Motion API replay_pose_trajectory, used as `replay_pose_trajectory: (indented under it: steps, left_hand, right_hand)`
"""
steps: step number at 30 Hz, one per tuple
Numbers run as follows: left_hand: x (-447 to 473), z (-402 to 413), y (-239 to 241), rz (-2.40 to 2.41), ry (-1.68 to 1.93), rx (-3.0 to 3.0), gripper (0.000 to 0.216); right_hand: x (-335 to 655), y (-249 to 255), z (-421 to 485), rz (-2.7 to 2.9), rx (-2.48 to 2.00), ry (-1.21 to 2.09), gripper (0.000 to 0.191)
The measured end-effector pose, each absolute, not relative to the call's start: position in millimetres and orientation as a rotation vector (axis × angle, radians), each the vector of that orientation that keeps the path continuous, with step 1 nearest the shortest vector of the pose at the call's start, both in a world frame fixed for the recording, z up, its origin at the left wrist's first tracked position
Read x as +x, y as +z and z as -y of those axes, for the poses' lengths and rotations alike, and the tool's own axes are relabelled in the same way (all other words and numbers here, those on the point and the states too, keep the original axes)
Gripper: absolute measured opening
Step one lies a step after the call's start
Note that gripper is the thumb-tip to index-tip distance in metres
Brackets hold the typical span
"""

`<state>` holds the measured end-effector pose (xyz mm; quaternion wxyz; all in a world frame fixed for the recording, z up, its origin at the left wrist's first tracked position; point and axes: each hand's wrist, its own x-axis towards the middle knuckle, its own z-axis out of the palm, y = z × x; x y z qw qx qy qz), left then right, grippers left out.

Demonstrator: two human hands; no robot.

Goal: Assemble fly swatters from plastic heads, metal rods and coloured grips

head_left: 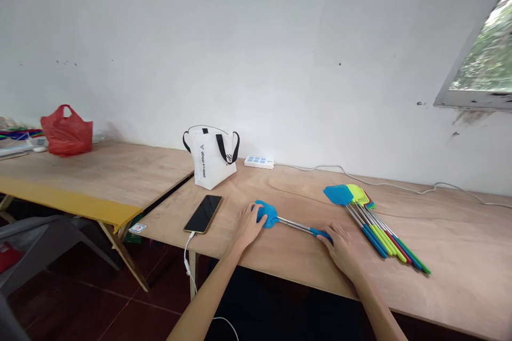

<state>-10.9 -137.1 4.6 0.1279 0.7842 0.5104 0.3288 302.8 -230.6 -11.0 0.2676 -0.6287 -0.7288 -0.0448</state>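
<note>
A blue fly swatter with a silver metal shaft lies across the wooden table near its front edge. The shaft looks doubled, and I cannot tell if a second swatter lies with it. My left hand is closed over the left edge of the blue head, thumb at the near side. At the other end, my right hand has its thumb and fingers around the tip of the blue grip. To the right rests a fanned pile of fly swatters, heads toward the wall, with blue, yellow-green, red and green grips.
A black phone on a white charging cable lies left of my left hand. Behind it stands a white bag with black straps. A power strip sits by the wall. On the left table is a red plastic bag.
</note>
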Motion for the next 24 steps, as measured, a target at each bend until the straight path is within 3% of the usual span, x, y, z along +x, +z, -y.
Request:
replay_pose_trajectory:
  steps: [7, 13, 18, 24]
  left_hand:
    - [-10, 139, 5, -1.434, 1.018, 2.249, 0.032]
    - [-9, 143, 10, -1.454, 0.983, 2.234, 0.040]
    - [-8, 145, 10, -1.439, 0.883, 2.368, 0.029]
    - [-9, 145, 7, -1.429, 0.842, 2.437, 0.023]
  right_hand:
    - [299, -1, 234, 1.861, -1.708, -0.164, 0.029]
    - [333, 3, 231, 1.620, -1.793, -0.010, 0.036]
    - [361, 3, 238, 1.308, -2.004, -0.214, 0.046]
    - [372, 3, 246, 1.315, -2.265, -0.381, 0.040]
